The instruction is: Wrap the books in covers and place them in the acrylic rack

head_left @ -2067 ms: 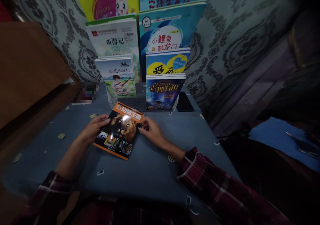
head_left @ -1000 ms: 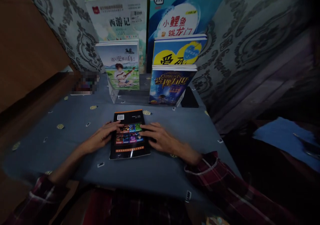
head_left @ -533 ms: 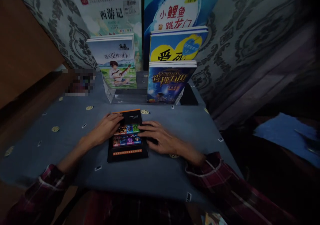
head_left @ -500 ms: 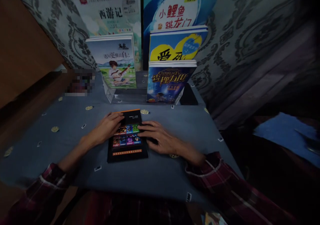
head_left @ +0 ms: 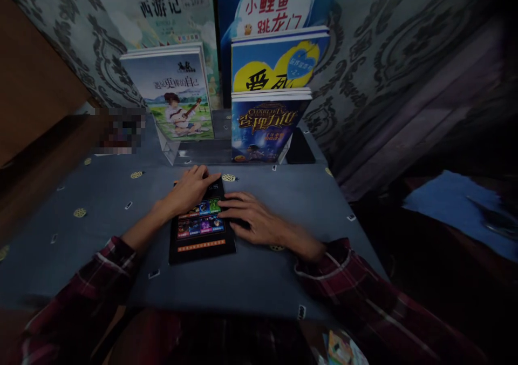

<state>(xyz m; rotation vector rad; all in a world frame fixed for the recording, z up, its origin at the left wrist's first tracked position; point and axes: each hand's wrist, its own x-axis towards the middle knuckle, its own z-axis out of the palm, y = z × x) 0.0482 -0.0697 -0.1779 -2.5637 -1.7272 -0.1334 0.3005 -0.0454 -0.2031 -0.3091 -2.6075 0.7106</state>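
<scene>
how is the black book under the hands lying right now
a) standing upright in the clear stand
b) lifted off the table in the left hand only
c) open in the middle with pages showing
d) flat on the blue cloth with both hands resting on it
d: the black book lies closed and flat on the blue cloth, with the left hand over its far end and the right hand on its right edge.

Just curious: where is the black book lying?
The black book lies flat on the grey table, under both hands, just before the display stand.
</scene>
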